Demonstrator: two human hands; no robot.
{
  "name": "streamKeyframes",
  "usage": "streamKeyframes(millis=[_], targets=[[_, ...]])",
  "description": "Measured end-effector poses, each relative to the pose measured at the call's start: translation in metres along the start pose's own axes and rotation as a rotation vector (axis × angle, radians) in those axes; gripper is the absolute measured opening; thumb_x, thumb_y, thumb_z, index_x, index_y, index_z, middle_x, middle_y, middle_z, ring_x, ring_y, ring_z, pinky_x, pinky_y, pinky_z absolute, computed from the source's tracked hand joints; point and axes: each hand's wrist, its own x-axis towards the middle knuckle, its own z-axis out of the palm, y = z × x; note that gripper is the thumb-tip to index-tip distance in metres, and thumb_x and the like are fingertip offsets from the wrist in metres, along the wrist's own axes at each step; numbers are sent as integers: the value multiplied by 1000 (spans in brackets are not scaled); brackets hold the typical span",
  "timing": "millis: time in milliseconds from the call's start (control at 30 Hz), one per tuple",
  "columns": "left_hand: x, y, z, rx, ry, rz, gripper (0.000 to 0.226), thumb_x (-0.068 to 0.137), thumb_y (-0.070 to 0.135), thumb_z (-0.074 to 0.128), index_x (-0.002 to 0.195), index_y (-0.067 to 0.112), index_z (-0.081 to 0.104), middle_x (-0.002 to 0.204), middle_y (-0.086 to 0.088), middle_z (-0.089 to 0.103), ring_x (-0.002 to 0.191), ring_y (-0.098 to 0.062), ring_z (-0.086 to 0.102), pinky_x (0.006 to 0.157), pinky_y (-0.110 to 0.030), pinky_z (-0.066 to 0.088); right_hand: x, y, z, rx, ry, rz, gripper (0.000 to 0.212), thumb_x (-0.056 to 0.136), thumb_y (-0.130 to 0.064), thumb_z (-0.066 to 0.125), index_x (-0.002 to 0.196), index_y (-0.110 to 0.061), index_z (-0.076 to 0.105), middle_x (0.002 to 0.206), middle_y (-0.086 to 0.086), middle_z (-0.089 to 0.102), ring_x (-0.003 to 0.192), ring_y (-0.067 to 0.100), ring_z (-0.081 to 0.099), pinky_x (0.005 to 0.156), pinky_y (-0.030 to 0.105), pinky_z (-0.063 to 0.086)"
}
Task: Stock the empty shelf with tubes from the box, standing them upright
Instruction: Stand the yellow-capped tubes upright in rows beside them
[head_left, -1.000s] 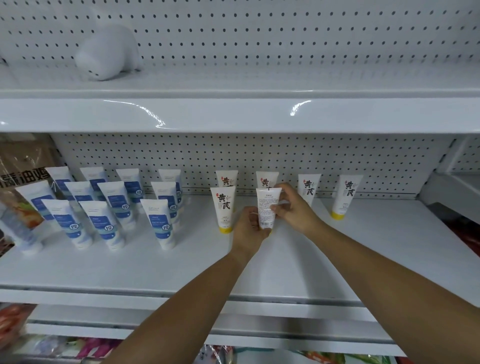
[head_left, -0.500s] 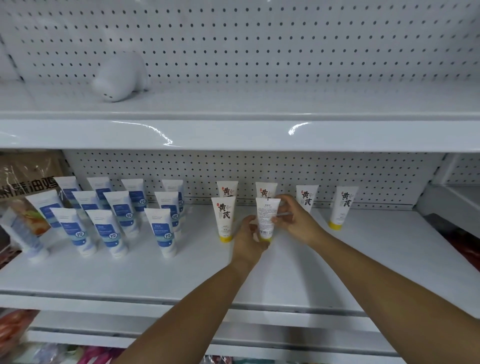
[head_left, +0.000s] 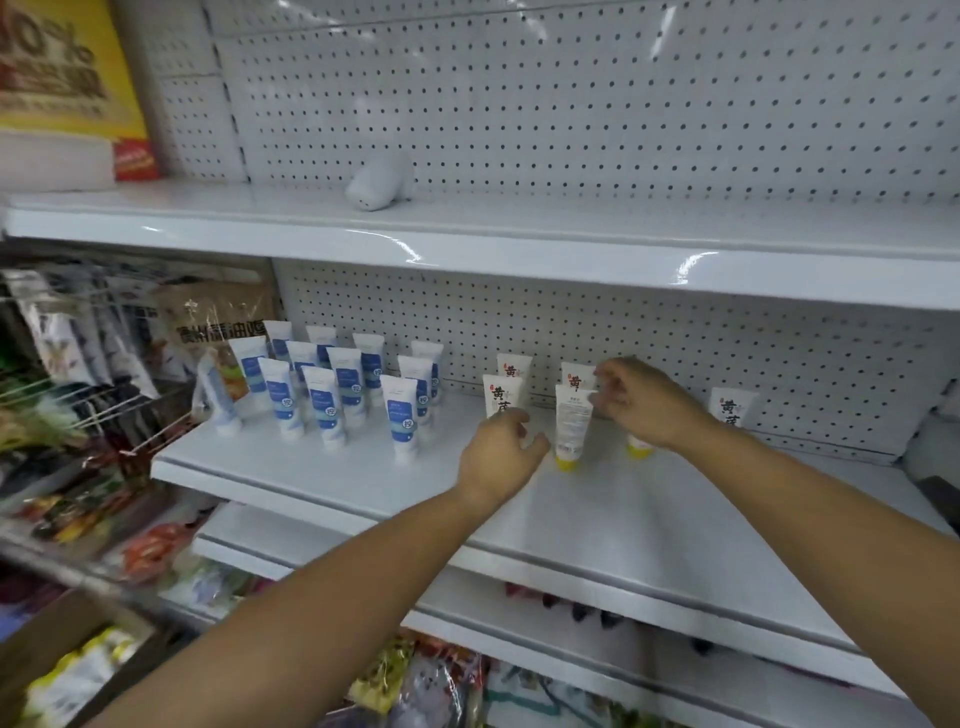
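Placing step: a yellow-capped tube (head_left: 571, 428) stands upright on the shelf (head_left: 675, 525). The left hand (head_left: 498, 452) hovers beside it, loosely curled, empty; the right hand (head_left: 641, 402) reaches its top, grip unclear. Next, likely: release gently without toppling it.

Left hand (head_left: 498, 452): bare, knuckles showing as low ridge across back. Right hand (head_left: 641, 402): bare too, fingers slightly blurred, nails too small to make out. Left wrist (head_left: 470, 493) and right wrist (head_left: 696, 434) bare. Left forearm (head_left: 322, 597) bare along whole visible length, leaving frame at 7 o'clock. Right forearm (head_left: 831, 519) likewise bare, leaving frame at 4 o'clock. Both forearms look broad near frame edge, narrowing toward wrists under wide lens. Clothing above elbows lies outside frame.
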Motion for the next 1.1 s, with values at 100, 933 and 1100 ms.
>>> streamKeyframes(millis=[100, 933, 1100], targets=[[-6, 0, -45, 139, 81, 79, 39, 87, 43, 61, 115, 16, 64, 106, -2, 65, 97, -20, 61, 73, -28, 46, 3, -26, 1, -58, -8, -116, 37, 92, -44, 59, 121, -20, 56, 110, 1, 57, 100, 20, 57, 87, 41, 50], [-229, -294, -418, 822, 117, -435, 54, 81, 64, 50, 105, 17, 63, 104, -3, 63, 100, -26, 60, 77, -39, 53, 45, -450, 236, -67, -358, -844, 48, 95, -50, 52, 131, -19, 52, 128, 3, 54, 120, 24, 52, 94, 40, 48], [-275, -365, -453, 833, 119, -553, 53, 83, 58, 53, 112, 15, 65, 106, -2, 63, 100, -24, 59, 77, -37, 52, 39, -518, 306, -50, -425, -895, 44, 95, -49, 52, 129, -21, 51, 117, -1, 54, 108, 18, 53, 85, 36, 47]])
